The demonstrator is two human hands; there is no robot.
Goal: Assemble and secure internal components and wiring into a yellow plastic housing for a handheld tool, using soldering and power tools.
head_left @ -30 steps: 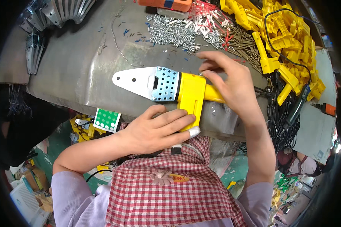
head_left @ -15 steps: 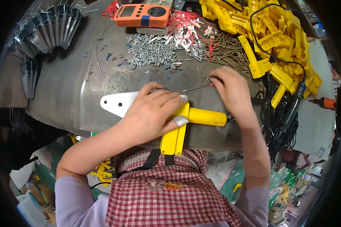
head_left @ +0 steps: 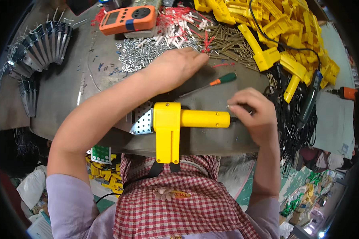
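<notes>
A yellow plastic housing with a handle (head_left: 167, 135) lies near the table's front edge. From its left side sticks out a perforated metal plate (head_left: 143, 120), partly covered by my left forearm. My left hand (head_left: 179, 65) reaches over the small screws, its fingers bunched beside the long screws; what they hold, if anything, is hidden. My right hand (head_left: 254, 115) is closed just right of the handle's end, with a tiny light metal piece, seemingly a screw (head_left: 228, 106), at its fingertips. Between my hands lies a screwdriver (head_left: 223, 79) with a green and orange grip.
At the back are silver screws and nuts (head_left: 137, 51), long brass-coloured screws (head_left: 235, 46) and an orange multimeter (head_left: 127, 19). Yellow housings (head_left: 285, 30) heap up at the right, above black cables (head_left: 293, 135). Metal blades (head_left: 48, 42) stand in an arc at the left.
My left hand has left the yellow housing and moved up to the screws. My right hand has let go of the screwdriver, now lying on the table, and come nearer. The housing shifted slightly left.
</notes>
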